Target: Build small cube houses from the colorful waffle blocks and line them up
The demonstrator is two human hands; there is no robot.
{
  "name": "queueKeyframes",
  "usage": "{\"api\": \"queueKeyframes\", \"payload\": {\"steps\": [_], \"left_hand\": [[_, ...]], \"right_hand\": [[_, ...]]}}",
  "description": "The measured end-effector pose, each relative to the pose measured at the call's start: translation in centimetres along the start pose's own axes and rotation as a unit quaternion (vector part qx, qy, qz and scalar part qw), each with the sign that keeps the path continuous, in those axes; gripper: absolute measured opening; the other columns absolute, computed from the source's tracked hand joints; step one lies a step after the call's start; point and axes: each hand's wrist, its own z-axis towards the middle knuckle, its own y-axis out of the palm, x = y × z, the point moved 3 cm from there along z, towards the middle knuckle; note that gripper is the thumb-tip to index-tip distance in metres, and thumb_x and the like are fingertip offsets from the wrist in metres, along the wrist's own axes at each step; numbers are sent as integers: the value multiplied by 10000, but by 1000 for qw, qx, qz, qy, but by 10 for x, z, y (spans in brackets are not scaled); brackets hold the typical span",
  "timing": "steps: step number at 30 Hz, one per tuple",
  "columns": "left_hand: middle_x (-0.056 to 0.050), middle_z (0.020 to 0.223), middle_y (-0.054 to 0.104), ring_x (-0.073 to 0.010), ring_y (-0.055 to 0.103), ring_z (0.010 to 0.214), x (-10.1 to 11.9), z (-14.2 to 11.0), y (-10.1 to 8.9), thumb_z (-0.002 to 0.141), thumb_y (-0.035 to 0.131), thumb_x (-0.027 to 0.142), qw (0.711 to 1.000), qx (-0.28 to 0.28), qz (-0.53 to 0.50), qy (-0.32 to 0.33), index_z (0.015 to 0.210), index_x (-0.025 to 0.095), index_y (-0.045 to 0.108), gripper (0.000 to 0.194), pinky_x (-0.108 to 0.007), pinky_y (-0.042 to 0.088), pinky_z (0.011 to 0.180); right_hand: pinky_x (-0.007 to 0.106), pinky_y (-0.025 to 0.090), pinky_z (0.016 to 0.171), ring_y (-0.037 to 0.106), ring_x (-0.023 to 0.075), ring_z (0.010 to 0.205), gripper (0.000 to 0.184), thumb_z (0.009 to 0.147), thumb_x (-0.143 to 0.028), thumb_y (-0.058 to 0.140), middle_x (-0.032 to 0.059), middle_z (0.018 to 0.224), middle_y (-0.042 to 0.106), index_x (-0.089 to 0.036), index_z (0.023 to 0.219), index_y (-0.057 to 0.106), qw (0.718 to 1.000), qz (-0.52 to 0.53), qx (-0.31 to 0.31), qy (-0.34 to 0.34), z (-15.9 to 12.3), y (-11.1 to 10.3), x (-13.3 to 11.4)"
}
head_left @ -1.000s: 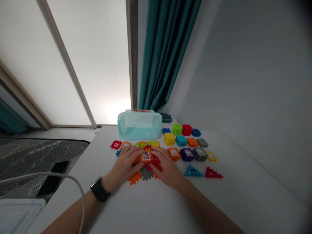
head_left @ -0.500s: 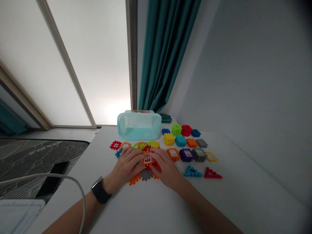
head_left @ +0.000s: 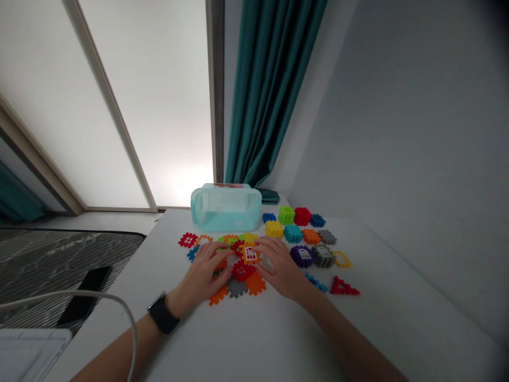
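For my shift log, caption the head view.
Left hand and right hand lie among colourful plastic waffle-block tiles on a white table, before a pale turquoise plastic box.

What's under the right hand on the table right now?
The right hand rests at the edge of the pile of plastic waffle blocks. A red block and an orange window block show beside its fingers. Whatever lies beneath the palm is hidden.

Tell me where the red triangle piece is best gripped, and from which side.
Probably pinch the red triangle piece by two notched edges, coming from above: it lies flat on the table, so its edges are open to the fingers. The right hand is the nearer, on its left.
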Motion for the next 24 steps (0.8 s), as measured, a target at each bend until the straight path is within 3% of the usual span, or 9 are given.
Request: {"api": "queueKeyframes", "payload": {"steps": [12,16,24], "left_hand": [[-93,1185,662,-267,597,1080,10,22,10,951,531,220,991,-125,28,34,1171,237,666,260,-419,451,978],[-94,1198,658,-273,585,1104,18,35,23,947,541,235,984,-160,44,61,1160,229,660,244,-427,439,979],[-84,1136,660,-266,576,1053,32,71,57,925,550,230,978,-161,111,69,1073,209,664,188,-442,426,956]], "right_hand": [[532,450,1049,599,293,1185,282,886,-207,631,115,1221,685,-227,1168,632,999,-39,-12,28,-15,-38,43],[521,449,1048,603,288,1178,250,884,-195,623,119,1207,688,-214,1132,646,998,-42,-17,39,-18,-49,54],[533,440,1064,591,295,1192,219,875,-184,632,124,1214,678,-206,1092,647,995,-76,-52,45,-25,-49,70]]}}
